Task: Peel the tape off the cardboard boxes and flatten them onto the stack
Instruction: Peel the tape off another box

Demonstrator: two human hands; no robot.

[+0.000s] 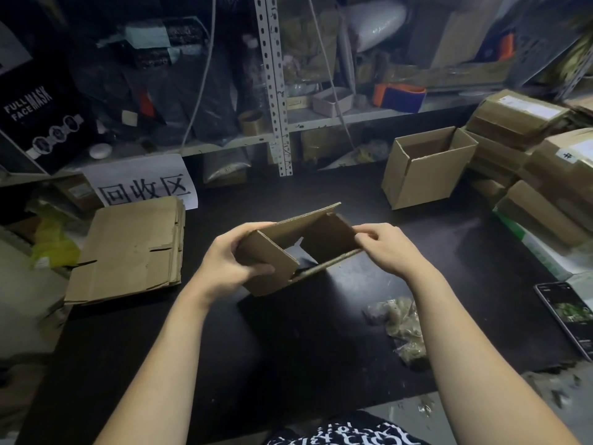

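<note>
Hands grip an opened cardboard box [272,261] at frame centre: left hand [231,261] curled round its left flap, right hand [388,248] pinching its right edge.

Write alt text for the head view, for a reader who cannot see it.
A left hand and a right hand hold an open-ended cardboard box over a dark table. A stack of flattened boxes lies at left.
</note>
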